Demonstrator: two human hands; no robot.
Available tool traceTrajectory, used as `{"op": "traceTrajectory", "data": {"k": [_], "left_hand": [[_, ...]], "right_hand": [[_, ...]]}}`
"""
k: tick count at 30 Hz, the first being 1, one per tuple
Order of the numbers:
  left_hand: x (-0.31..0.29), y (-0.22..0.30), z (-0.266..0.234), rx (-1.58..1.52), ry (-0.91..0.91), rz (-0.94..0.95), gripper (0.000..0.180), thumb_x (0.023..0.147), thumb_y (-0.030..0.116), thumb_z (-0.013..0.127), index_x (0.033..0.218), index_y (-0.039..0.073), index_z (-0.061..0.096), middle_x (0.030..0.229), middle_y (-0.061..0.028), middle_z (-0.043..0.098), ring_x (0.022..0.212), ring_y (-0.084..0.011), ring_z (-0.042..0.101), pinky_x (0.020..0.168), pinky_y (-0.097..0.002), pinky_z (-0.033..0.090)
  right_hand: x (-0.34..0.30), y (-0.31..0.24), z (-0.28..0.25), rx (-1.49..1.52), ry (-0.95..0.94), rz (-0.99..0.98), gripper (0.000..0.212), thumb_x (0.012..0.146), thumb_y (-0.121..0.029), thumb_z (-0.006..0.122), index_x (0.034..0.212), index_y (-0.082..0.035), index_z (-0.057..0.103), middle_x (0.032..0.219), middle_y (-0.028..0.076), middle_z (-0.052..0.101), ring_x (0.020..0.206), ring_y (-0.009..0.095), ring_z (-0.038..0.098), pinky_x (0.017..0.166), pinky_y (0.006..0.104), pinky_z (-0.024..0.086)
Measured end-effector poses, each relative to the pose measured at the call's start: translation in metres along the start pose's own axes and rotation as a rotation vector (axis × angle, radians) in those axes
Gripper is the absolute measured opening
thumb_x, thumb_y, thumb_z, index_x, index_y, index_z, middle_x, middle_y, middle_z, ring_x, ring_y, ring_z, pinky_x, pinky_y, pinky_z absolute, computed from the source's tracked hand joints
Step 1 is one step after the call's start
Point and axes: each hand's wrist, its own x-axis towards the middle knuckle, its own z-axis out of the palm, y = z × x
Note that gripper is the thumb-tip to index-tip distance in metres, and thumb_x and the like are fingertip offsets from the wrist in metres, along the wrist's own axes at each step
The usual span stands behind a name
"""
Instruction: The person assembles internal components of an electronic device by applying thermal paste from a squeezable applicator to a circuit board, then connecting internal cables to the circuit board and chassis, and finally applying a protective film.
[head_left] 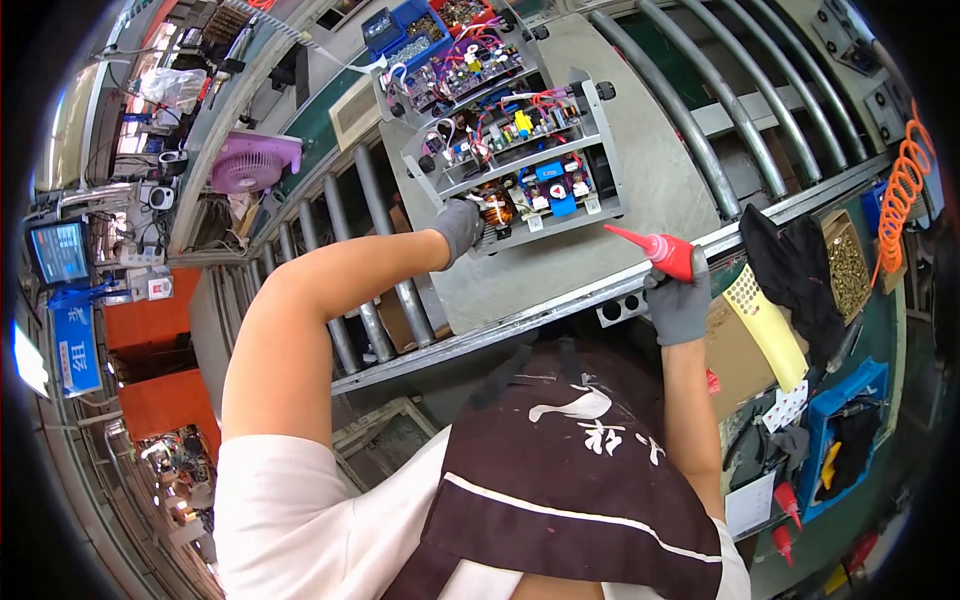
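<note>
In a grey glove, my left hand is closed around the near left corner of an open metal chassis. Beside its fingers sits a copper-wound coil, with blue components on the board to the right. My right hand, also gloved, grips a red squeeze bottle whose thin nozzle points left toward the chassis, apart from it. Two similar frames with circuit boards and coloured wires stand right behind. The left fingertips are partly hidden by the chassis.
A grey board lies under the chassis on a roller conveyor. Blue screw bins stand behind. A pink fan is at left. On the right bench are a yellow sheet, a brass-parts box and a blue tray.
</note>
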Motion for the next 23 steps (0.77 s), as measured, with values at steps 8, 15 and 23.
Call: {"op": "traceTrajectory", "data": {"k": [8,15,23], "left_hand": [[-0.003,0.000,-0.040,0.114,-0.389,0.091,0.026,0.076,0.017,0.066,0.100,0.014,0.074,0.101,-0.0085,0.071,0.089,-0.0253,0.068,0.069,-0.0362,0.053],[-0.017,-0.003,-0.026,0.060,-0.332,0.170,0.021,0.079,0.015,0.060,0.093,0.013,0.075,0.097,-0.0081,0.072,0.091,-0.0278,0.068,0.069,-0.0393,0.053],[-0.042,0.014,-0.024,0.012,-0.533,-0.071,0.033,0.076,0.019,0.070,0.108,0.015,0.072,0.109,-0.0070,0.069,0.095,-0.0308,0.067,0.072,-0.0502,0.056]], "right_hand": [[-0.001,0.006,0.003,-0.055,0.015,-0.034,0.048,0.087,-0.046,0.062,0.108,-0.003,0.060,0.085,0.005,0.060,0.067,0.015,0.052,0.059,0.0299,0.042],[-0.006,0.005,0.003,-0.063,-0.035,0.001,0.046,0.085,-0.047,0.064,0.102,-0.005,0.059,0.086,0.008,0.064,0.067,0.017,0.056,0.058,0.0298,0.044],[-0.008,0.010,0.016,-0.102,-0.026,0.023,0.052,0.085,-0.050,0.063,0.106,-0.003,0.059,0.082,0.005,0.059,0.065,0.015,0.049,0.058,0.0304,0.041]]}}
